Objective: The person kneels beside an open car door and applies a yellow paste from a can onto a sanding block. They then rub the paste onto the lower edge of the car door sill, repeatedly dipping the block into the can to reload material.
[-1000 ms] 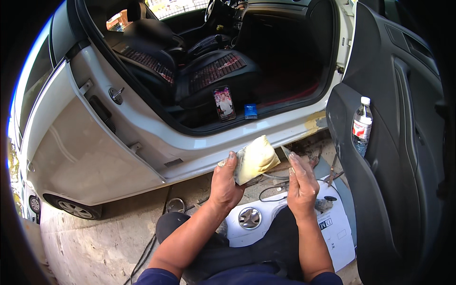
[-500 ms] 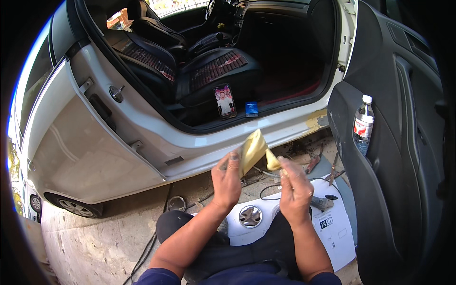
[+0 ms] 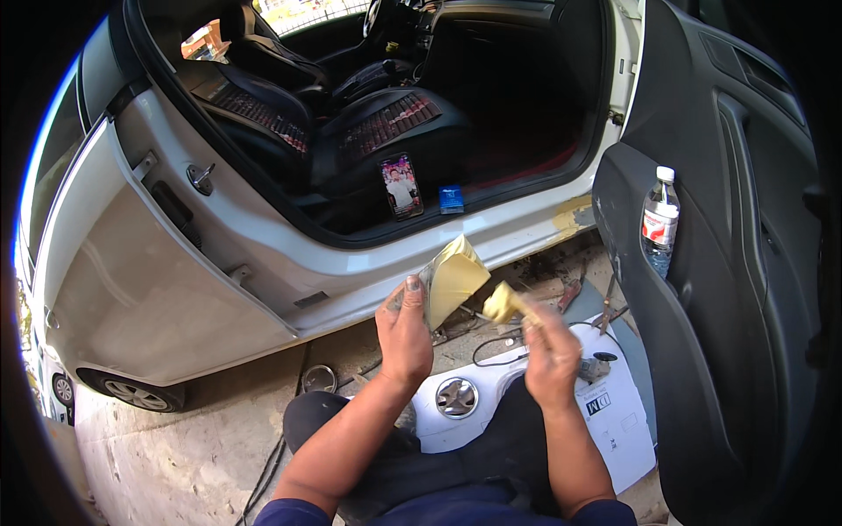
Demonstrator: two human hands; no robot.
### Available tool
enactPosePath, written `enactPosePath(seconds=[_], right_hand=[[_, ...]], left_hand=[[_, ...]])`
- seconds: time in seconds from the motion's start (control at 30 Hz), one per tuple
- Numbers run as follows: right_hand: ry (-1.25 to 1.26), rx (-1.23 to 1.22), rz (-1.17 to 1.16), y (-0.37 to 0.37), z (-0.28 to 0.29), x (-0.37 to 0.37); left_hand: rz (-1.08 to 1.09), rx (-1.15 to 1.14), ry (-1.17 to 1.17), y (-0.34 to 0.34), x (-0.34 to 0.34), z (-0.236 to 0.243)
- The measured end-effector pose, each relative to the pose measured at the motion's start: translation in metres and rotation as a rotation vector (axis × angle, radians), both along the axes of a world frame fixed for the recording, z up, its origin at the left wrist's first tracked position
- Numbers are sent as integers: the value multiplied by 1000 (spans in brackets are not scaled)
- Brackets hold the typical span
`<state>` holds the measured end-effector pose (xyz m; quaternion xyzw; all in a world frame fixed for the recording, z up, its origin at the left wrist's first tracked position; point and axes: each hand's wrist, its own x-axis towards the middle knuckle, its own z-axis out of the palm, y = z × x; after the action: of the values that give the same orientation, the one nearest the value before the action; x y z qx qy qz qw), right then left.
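My left hand [image 3: 405, 342] grips a flat board [image 3: 429, 294], thumb on its near face. Smooth yellow putty [image 3: 460, 279] coats the board's face. Just to the right, my right hand [image 3: 553, 351] is closed, slightly blurred, around a putty spreader [image 3: 503, 303] whose end is loaded with a lump of the same putty. A small gap separates the lump from the board. The spreader's handle is mostly hidden by my fingers. Both hands are in front of the white car's door sill [image 3: 377, 263], which has a yellowish patch [image 3: 570, 219] towards its right end.
An open front door [image 3: 702, 289] with a water bottle [image 3: 660, 223] stands at the right. A phone [image 3: 401, 187] and a blue box [image 3: 451, 200] sit inside the sill. On the ground are a white sheet [image 3: 614, 438], a round metal cap [image 3: 457, 398], a power tool [image 3: 594, 368] and cables.
The spreader with its putty lump has come away from the board to the right and down. The board has tilted to show more of its coated face. The whole view has shifted slightly.
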<state>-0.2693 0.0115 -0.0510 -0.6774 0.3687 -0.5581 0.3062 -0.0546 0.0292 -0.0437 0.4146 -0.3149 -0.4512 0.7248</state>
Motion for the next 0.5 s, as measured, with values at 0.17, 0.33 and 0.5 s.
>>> enactPosePath(seconds=[0.17,0.33,0.5], right_hand=[[-692,251,233,-8,13,18],[98,-272,7,-8,-10,11],[298,-280,-115,-21,0,-9]], left_hand=[[-161,133,374,8,-21,-1],[-184,176,485,3,-8,-1],[-162,134,486,-1,-1,-4]])
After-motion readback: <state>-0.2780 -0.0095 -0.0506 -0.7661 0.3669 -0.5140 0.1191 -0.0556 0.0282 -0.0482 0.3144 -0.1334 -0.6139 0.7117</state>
